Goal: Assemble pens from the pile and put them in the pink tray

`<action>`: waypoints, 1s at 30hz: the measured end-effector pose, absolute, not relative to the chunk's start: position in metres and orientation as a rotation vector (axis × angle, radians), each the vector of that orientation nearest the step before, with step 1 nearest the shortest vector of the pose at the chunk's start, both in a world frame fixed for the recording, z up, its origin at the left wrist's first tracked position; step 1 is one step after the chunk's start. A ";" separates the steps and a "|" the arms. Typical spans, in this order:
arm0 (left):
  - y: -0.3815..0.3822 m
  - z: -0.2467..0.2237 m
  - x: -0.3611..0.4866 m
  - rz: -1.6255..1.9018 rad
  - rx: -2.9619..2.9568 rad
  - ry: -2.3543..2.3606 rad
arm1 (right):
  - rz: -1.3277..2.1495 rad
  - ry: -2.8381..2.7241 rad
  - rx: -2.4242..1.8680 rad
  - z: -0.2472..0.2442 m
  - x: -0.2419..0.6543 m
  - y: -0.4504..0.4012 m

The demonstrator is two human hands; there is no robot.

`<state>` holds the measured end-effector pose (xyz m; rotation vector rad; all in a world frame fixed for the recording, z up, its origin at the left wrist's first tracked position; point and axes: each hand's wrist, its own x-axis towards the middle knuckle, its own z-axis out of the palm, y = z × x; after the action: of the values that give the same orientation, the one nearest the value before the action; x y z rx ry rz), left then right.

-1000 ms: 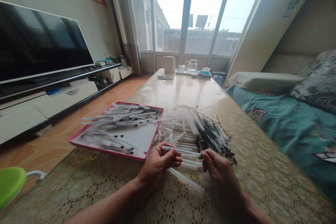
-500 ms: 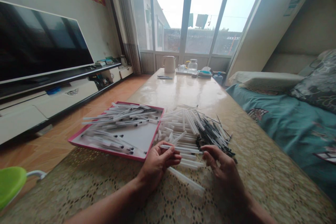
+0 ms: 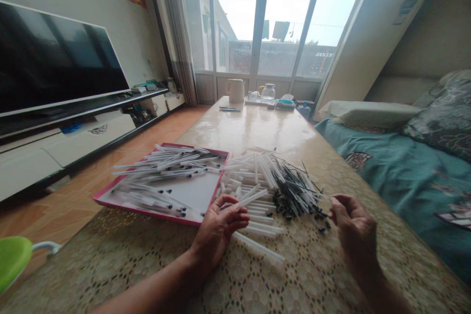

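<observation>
My left hand point(image 3: 223, 221) is closed beside the tray's right edge, its thumb and fingers around a translucent white pen barrel point(image 3: 254, 199) that slants up to the right. My right hand point(image 3: 351, 218) is raised to the right of the dark refills, thumb and forefinger pinched together. A faint, thin pale thing shows at its fingertips, too blurred to name. Between the hands lies a pile of white pen barrels point(image 3: 263, 228). Next to it is a heap of thin dark refills point(image 3: 292, 181) with small black caps or plugs point(image 3: 289, 213) at its near side.
A pink-rimmed tray point(image 3: 147, 215) at left holds many black-ended pens point(image 3: 176, 157). A beige jug point(image 3: 235, 91), glass pitcher point(image 3: 268, 92) and tissue pack point(image 3: 286, 103) stand at the table's far end. A sofa point(image 3: 390, 171) runs along the right; a green stool point(image 3: 14, 260) is at left.
My right hand has moved right, away from my left hand and past the dark refills. The barrel at my left hand now tilts upward instead of lying nearly level between both hands.
</observation>
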<state>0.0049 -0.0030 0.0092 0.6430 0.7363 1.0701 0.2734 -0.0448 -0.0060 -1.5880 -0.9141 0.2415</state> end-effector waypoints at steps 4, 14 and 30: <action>-0.002 0.010 0.006 1.072 0.653 0.737 | 0.152 -0.786 -1.656 -0.014 0.278 -0.038; -0.012 0.020 0.007 1.061 0.861 0.714 | 0.213 -0.941 -1.642 -0.013 0.270 -0.036; -0.007 0.022 0.003 1.260 1.234 0.798 | 0.243 -1.880 -1.419 0.010 0.221 -0.063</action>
<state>0.0029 -0.0067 0.0221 1.2338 0.7978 1.2601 0.2213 -0.0629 0.0100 -1.4186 -1.8801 0.2431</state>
